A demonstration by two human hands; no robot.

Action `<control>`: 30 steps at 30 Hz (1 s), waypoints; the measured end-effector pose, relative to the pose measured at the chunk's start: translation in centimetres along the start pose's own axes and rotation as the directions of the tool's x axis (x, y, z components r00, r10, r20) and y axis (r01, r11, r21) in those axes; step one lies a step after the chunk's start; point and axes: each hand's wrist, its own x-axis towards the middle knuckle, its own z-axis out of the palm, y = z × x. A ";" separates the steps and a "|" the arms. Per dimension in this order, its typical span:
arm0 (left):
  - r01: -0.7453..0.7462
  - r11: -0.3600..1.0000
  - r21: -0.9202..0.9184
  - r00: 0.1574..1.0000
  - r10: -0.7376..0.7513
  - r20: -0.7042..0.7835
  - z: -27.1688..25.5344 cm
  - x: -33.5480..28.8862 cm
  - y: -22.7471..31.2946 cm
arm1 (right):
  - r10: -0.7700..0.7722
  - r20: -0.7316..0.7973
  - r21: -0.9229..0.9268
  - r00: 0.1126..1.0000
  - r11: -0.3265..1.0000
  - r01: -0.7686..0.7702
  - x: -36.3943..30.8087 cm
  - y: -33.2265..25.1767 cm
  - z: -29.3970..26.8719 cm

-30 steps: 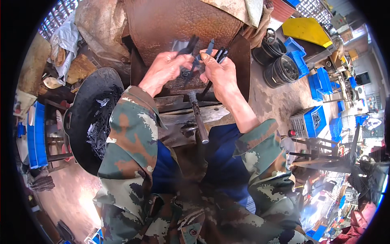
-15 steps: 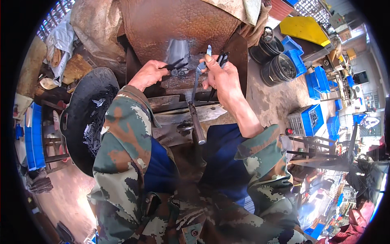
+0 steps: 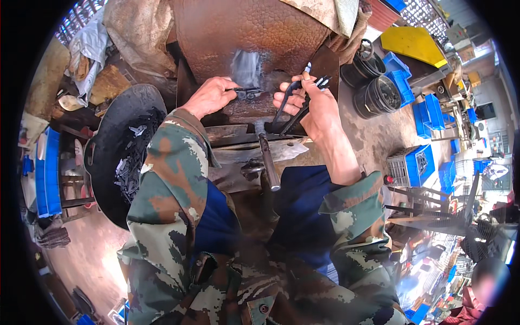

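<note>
My left hand (image 3: 212,97) is closed, pinching the end of a narrow dark metal piece (image 3: 246,89) that points right, near a grey worn patch on the brown crusted machine surface (image 3: 233,32). My right hand (image 3: 320,105) is closed around several long dark metal pieces (image 3: 283,111), their kind not clear. Bright toothed-looking ends (image 3: 322,83) stick out past its fingers, and longer ends hang down toward the left. Between and below my hands, a round metal bar (image 3: 268,162) slopes toward me, its upper end at the machine's lower ledge.
At left stands a big black pan (image 3: 116,100) holding many dark metal pieces. Right of the machine are black buckets (image 3: 374,97) and blue crates (image 3: 417,162). A large fan (image 3: 471,216) and a person in red (image 3: 460,314) are at the lower right.
My right hand has moved right, drawing its metal pieces away from the bar's upper end. The spread dark piece in my left hand now lies level. A person has come into view at lower right.
</note>
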 end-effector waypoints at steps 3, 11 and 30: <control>0.066 0.986 0.155 0.990 -0.046 -0.131 0.1 0.1 1.1 | 0.020 -0.053 0.050 0.998 0.999 -0.017 -0.3 -0.2 -0.3; 0.387 0.918 -0.087 0.896 -0.396 -0.202 -1.7 -1.4 0.4 | 0.008 0.043 -0.183 0.999 0.983 0.000 -1.3 1.1 -1.3; 0.470 0.828 -0.306 0.707 -0.561 -0.431 -1.4 -1.8 -0.8 | -0.056 0.785 -0.600 0.618 0.181 0.779 -6.2 4.7 -3.3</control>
